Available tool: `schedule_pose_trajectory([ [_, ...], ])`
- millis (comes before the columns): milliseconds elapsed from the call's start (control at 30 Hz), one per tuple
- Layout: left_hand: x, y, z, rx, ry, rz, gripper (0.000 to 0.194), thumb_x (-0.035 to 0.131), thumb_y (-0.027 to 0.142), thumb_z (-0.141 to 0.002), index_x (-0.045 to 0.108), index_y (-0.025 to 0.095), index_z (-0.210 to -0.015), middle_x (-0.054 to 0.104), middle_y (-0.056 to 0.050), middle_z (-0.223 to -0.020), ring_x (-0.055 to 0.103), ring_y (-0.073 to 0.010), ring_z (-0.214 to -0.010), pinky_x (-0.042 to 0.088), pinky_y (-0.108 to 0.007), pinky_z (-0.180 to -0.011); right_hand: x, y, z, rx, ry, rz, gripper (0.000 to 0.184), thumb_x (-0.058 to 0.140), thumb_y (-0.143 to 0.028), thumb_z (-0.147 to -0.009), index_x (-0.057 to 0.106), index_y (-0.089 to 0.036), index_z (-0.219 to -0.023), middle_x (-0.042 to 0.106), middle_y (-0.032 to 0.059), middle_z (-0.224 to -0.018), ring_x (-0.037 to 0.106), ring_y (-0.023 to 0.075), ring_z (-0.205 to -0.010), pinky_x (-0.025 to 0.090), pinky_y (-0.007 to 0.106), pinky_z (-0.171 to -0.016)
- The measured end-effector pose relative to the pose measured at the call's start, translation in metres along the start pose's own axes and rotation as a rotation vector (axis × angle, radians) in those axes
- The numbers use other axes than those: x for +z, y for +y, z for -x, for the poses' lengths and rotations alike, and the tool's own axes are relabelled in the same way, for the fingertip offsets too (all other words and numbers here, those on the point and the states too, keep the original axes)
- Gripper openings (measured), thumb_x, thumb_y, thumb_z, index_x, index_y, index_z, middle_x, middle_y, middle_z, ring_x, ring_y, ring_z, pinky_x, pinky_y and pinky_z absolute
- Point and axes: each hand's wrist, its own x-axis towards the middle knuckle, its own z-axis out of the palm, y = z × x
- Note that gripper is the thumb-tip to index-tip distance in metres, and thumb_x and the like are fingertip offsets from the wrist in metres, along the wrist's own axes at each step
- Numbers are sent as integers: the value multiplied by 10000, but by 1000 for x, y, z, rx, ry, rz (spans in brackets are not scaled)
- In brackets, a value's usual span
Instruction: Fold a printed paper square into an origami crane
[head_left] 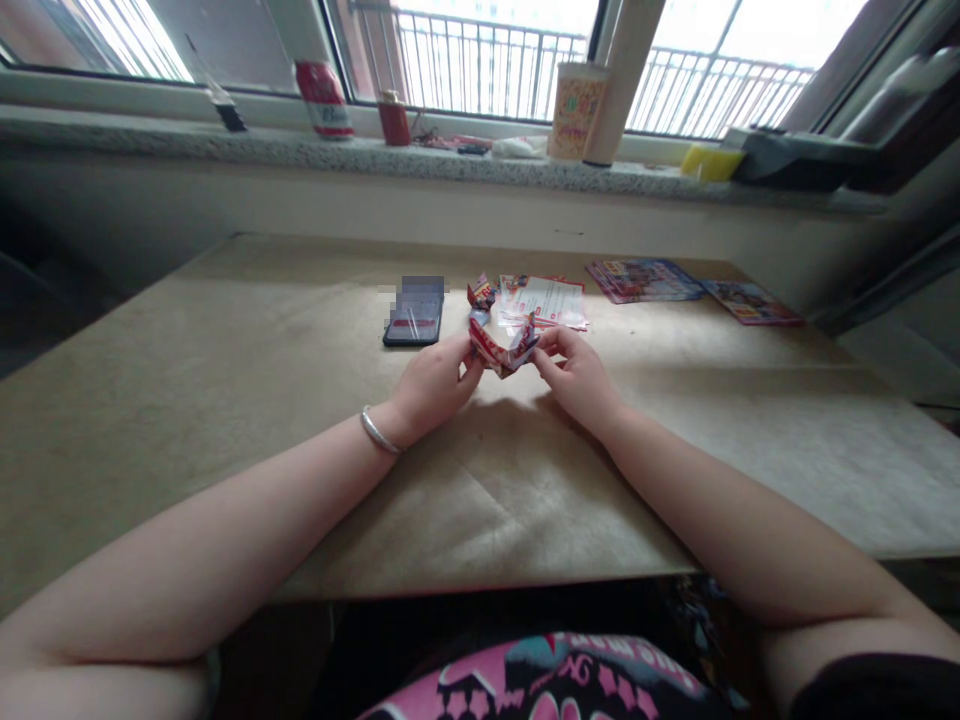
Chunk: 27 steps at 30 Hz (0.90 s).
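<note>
A small folded piece of red-and-white printed paper (pixel 504 350) is held just above the brown table (pixel 225 380), between both hands. My left hand (pixel 431 385), with a silver bangle at the wrist, pinches the paper's left side with closed fingers. On the paper's right side my right hand (pixel 577 375) pinches it too. Just behind the hands lie a stack of printed paper sheets (pixel 546 300) and another small folded paper piece (pixel 481 292).
A dark phone (pixel 414 312) lies flat left of the sheets. Two colourful leaflets (pixel 645 280) (pixel 750 302) lie at the far right. On the windowsill stand a red can (pixel 324 100), a small red container (pixel 393 118), a patterned cup (pixel 576 110) and yellow sponges (pixel 711 162).
</note>
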Motion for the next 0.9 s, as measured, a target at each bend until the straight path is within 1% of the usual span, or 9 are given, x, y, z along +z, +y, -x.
schedule_pose_trajectory([
  [200,-3,5,1,123,-45,16,123,479,185,-837,598,159,-823,648,-38,-771,589,-154,-679,425,-252,-622,2,4,0,31,-25,-23,124,560,-325,-804,503,-217,-828,573,-17,-771,556,124,-695,456,244,-555],
  [333,-1,4,1,121,-27,91,69,505,176,-828,573,162,-833,621,-16,-737,570,-130,-642,418,-235,-593,4,5,0,54,-40,-53,152,549,-350,-807,474,-225,-849,572,-26,-748,572,127,-674,462,255,-560],
  [400,2,2,1,87,20,168,87,526,163,-818,548,163,-902,611,-8,-770,568,-112,-641,437,-221,-594,4,4,0,64,-46,-86,174,549,-369,-807,459,-227,-853,573,-26,-738,586,133,-674,458,258,-555],
  [467,6,-1,1,74,130,284,226,534,168,-836,493,163,-1058,619,-31,-910,596,-107,-713,484,-222,-652,4,4,-1,64,-29,-122,212,559,-398,-804,441,-229,-853,567,-26,-735,597,136,-671,454,261,-552],
  [533,10,-4,0,99,182,384,333,552,199,-854,425,176,-1161,598,-57,-1027,613,-116,-797,519,-247,-714,4,7,-3,55,14,-151,265,584,-425,-790,423,-234,-875,548,-34,-738,598,134,-653,455,266,-551],
  [667,16,-10,-2,118,263,551,514,575,204,-856,268,240,-1267,554,-52,-1066,620,-118,-825,538,-246,-681,1,14,-5,34,69,-139,376,619,-408,-768,392,-251,-1023,524,-47,-768,603,141,-664,479,283,-566],
  [733,17,-12,-3,118,261,592,532,570,204,-862,234,262,-1271,541,-54,-1080,624,-115,-827,539,-236,-665,1,17,-4,24,65,-98,444,613,-381,-777,380,-259,-1134,545,-35,-799,608,149,-690,494,289,-571],
  [833,15,-12,-2,127,217,576,407,546,212,-877,315,249,-1210,511,-67,-1134,619,-117,-863,543,-226,-653,1,18,-2,12,50,-52,592,595,-357,-798,315,-282,-1315,598,14,-920,622,155,-692,517,305,-562],
  [900,12,-11,-1,129,195,508,304,546,217,-874,404,219,-1144,513,-59,-1099,600,-119,-867,548,-225,-651,2,17,-1,0,35,-49,680,580,-357,-816,245,-312,-1405,613,58,-1058,637,151,-676,539,323,-565],
])
